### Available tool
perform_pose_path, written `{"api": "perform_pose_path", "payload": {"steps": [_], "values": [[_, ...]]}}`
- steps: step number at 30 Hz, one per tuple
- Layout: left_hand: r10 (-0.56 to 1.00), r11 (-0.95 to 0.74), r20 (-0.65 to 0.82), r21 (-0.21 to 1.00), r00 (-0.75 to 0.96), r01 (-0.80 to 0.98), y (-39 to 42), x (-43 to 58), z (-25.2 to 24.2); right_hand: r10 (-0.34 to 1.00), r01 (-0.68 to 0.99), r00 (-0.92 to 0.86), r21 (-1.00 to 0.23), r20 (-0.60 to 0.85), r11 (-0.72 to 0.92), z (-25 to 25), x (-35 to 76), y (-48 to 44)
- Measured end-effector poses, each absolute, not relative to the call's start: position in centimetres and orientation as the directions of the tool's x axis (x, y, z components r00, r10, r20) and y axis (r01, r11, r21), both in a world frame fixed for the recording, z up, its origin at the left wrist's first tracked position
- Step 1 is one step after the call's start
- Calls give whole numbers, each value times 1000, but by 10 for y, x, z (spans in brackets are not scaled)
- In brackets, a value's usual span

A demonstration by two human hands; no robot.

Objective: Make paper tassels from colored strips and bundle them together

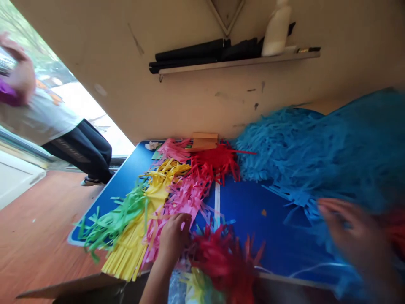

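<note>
My left hand [174, 236] is at the middle front of the blue table. Its fingers are bent together beside pink paper fringe [186, 198], and whatever they grip is hidden. Red paper fringe [218, 251], blurred, hangs over the table's front edge just right of that hand. At the right, my right hand [348, 223] is smeared by motion, thumb and fingers curled around part of a blue paper fringe [306, 202]. This strip runs from the table past the hand and over the front edge. A large heap of blue fringe [294, 147] lies behind it.
Yellow fringe [136, 236], green fringe [120, 215] and another red fringe [215, 162] lie on the blue table [253, 207]. A cardboard piece [205, 140] is by the wall. A shelf [240, 63] holds a white bottle [276, 31]. A person [79, 143] stands left.
</note>
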State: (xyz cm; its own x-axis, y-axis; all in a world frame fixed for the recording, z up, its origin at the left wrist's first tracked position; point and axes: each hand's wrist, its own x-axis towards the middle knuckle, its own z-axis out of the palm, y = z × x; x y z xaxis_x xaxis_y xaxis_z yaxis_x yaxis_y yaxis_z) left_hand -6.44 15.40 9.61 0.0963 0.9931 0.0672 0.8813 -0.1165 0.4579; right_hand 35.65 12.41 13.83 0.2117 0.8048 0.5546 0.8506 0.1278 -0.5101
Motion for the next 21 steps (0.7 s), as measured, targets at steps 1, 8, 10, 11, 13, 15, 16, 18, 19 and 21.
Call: {"api": "perform_pose_path", "payload": {"steps": [1, 8, 10, 11, 13, 15, 16, 18, 19, 21], "values": [[995, -98, 42, 421, 89, 902, 156, -71, 92, 840, 817, 120, -534, 529, 220, 131, 335, 132], [995, -89, -20, 305, 100, 948, 149, -66, 73, 762, 553, -563, -539, 321, 635, 127, 215, 154], [994, -83, -43, 288, 99, 954, 151, -66, 74, 745, 538, -578, -531, 333, 654, 130, 208, 157], [992, -89, -58, 287, 110, 954, 154, -67, 75, 744, 534, -574, -534, 341, 656, 129, 207, 158], [985, -112, -89, 299, 145, 948, 163, -72, 77, 745, 524, -568, -544, 350, 655, 125, 207, 160], [972, -151, -123, 322, 199, 934, 175, -78, 78, 748, 516, -568, -560, 342, 648, 118, 207, 160], [962, -178, -136, 338, 235, 924, 181, -82, 78, 752, 516, -570, -568, 331, 641, 114, 206, 160], [934, -248, -152, 379, 324, 891, 192, -90, 77, 760, 520, -575, -582, 303, 626, 108, 204, 159], [917, -284, -151, 403, 370, 870, 195, -94, 77, 763, 523, -578, -586, 291, 619, 105, 202, 159], [892, -338, -128, 450, 434, 827, 200, -101, 75, 764, 526, -586, -589, 271, 613, 102, 199, 160]]}}
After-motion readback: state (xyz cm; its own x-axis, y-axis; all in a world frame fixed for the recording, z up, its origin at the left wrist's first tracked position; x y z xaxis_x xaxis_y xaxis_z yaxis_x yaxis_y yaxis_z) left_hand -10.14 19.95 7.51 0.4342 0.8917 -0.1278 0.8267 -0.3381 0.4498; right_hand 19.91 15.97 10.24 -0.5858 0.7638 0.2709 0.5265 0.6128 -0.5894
